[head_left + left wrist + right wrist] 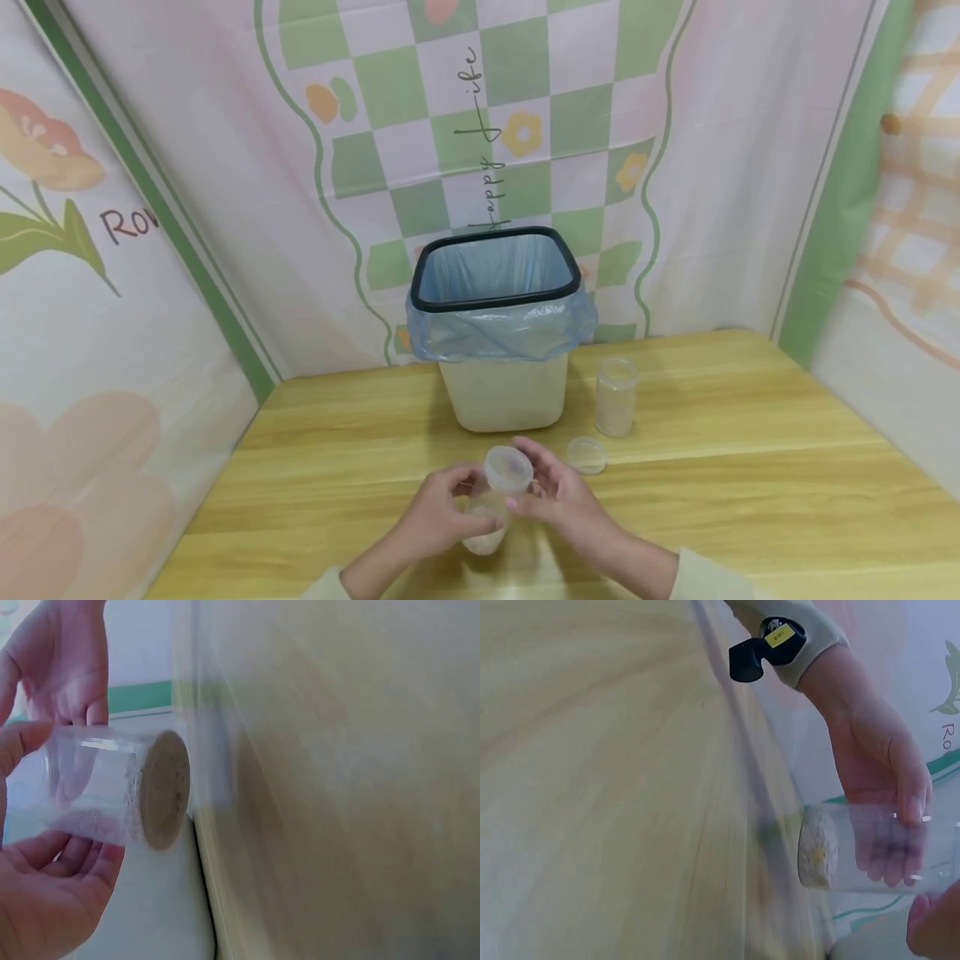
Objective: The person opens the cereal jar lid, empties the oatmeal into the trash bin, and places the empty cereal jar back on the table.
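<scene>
The left hand [438,518] gripped the clear jar [114,786] by its body, the right hand [564,497] near its top; its long axis stood roughly upright between them.

Ahead of the held jar [492,502] the bin [508,392] blocks passage, while tabletop [300,475] at left lies free.

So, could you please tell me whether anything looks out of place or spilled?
I see nothing spilled or damaged. The one mildly odd thing is a loose clear lid lying on the table, near the standing jar rather than on it.
</scene>
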A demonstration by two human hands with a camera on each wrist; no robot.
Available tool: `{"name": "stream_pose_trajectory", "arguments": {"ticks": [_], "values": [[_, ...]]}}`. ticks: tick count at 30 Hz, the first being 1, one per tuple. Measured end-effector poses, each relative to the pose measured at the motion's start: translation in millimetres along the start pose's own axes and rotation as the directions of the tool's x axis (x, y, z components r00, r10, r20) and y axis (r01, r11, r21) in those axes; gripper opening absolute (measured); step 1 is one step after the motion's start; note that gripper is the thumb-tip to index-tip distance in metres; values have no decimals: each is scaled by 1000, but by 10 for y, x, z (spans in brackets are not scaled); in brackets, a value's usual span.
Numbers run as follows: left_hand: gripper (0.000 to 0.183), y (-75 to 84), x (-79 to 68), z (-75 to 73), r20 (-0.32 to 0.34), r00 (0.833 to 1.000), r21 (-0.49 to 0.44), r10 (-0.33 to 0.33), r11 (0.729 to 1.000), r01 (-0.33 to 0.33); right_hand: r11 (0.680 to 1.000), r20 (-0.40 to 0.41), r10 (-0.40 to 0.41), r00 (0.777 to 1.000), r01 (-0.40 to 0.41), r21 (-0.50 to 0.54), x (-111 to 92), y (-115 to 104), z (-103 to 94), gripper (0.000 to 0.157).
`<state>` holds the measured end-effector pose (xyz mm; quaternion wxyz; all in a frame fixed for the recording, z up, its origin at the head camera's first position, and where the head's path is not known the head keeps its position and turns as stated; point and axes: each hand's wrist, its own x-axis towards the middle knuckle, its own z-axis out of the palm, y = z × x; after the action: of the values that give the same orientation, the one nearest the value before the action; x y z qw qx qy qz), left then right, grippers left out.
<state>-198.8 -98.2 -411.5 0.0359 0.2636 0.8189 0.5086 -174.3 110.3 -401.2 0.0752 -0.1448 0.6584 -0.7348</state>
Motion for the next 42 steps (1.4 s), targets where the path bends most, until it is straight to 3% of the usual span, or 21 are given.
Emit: {"name": "stream_pose_trajectory", "arguments": {"ticks": [8, 14, 22, 28, 33, 38, 42], "values": [[51, 45, -28, 90, -154, 980, 204, 128, 974, -95, 998, -246, 2, 969, 13, 58, -36, -23, 193, 62], [47, 63, -44, 141, -193, 962, 312, 193, 942, -126, 995, -302, 2, 953, 27, 92, -53, -31, 297, 61], [43, 81, -50, 181, -201, 954, 373, 224, 918, -137, 996, -324, 69, 944, -47, 76, -83, -56, 363, 62], [43, 74, -59, 187, -197, 949, 401, 245, 904, -149, 995, -303, 87, 949, -71, 66, -94, -31, 337, 61], [43, 62, -51, 145, -168, 965, 345, 200, 929, -133, 998, -254, 40, 966, -26, 58, -58, -11, 247, 57], [44, 37, -50, 89, -111, 982, 202, 153, 971, -128, 1000, -120, -11, 993, 12, 7, -11, -11, 82, 57], [41, 18, -48, 52, -68, 986, 134, 155, 980, -145, 1000, 47, -30, 998, 30, -7, 16, -21, -58, 59]]}}
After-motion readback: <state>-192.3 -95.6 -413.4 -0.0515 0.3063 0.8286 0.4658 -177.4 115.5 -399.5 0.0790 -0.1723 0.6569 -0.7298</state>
